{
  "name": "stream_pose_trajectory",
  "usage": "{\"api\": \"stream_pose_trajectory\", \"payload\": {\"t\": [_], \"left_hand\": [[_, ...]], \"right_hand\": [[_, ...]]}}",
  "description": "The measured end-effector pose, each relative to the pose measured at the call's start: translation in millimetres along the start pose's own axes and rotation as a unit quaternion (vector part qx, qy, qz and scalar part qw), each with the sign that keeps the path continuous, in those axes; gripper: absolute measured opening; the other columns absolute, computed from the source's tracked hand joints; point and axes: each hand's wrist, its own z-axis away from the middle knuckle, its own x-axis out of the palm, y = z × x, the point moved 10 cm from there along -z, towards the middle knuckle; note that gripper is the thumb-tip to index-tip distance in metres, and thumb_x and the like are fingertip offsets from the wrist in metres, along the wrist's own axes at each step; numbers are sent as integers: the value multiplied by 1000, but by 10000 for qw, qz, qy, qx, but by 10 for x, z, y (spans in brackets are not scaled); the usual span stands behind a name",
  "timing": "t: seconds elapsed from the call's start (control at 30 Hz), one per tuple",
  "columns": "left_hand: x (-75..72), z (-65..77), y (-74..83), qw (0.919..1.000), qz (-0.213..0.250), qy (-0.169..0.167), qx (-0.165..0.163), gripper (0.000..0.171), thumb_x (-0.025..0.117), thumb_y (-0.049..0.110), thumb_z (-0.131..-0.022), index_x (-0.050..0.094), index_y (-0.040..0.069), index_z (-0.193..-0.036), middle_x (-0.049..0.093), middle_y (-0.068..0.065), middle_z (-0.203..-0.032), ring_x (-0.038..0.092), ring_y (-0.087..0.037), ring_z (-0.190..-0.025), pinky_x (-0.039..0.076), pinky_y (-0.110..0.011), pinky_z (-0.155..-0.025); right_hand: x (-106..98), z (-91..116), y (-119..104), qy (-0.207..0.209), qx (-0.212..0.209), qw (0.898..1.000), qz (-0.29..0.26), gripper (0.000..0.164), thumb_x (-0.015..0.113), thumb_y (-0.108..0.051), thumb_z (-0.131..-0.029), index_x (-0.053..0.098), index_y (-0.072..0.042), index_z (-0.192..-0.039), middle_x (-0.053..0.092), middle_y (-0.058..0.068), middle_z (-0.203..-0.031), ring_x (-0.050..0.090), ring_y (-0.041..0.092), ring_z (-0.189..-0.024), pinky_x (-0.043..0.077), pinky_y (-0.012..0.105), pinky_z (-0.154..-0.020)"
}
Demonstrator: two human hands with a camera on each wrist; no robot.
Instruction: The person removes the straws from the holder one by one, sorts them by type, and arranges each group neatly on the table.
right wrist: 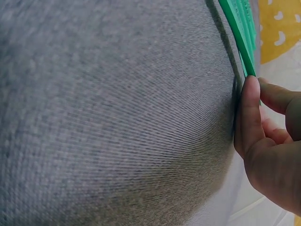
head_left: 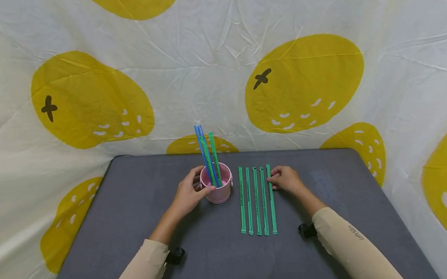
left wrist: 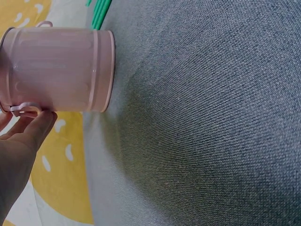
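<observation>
A pink bucket (head_left: 218, 195) stands upright on the table, holding blue straws (head_left: 201, 144) in clear wrap and green paper-wrapped straws (head_left: 213, 151). My left hand (head_left: 188, 193) grips its left side, thumb near the front of the rim; the left wrist view shows fingers by the bucket's (left wrist: 56, 68) small side loop. To the right, several green wrapped straws (head_left: 257, 202) lie side by side in a row, pointing away from me. At the rightmost green straw (head_left: 272, 209), my right hand (head_left: 286, 179) pinches the upper part between thumb and fingers, also visible in the right wrist view (right wrist: 242, 42).
A dark grey cloth-covered table (head_left: 332, 244) carries everything. Behind it and at both sides hangs a white curtain (head_left: 201, 41) printed with yellow fruit. Each wrist wears a small black camera (head_left: 175, 256).
</observation>
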Motion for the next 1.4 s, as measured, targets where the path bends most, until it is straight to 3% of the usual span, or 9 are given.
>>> {"api": "stream_pose_trajectory", "payload": {"t": [0.6,0.93,1.4], "left_hand": [[3,3,12,10000,-36,29,24,76,87,32,-85,49,13,-148,63,-14,-139,62,-36,-128,55,-49,-105],[7,8,-9,10000,-61,6,18,76,86,33,-86,49,13,-149,63,-13,-139,62,-35,-128,55,-48,-105],[-4,7,11,10000,-40,6,28,76,86,31,-86,48,13,-149,62,-15,-140,61,-37,-128,54,-50,-105]], "right_hand": [[18,1,-35,63,73,9987,493,24,79,-8,-91,65,5,-105,75,12,-80,70,14,-59,62,30,-56],[34,5,-37,18,76,9953,964,27,79,-14,-92,66,4,-108,75,11,-83,70,14,-61,61,29,-56],[-5,54,-65,32,102,9966,819,30,77,-14,-93,64,5,-113,74,14,-89,70,14,-65,62,31,-60]]}}
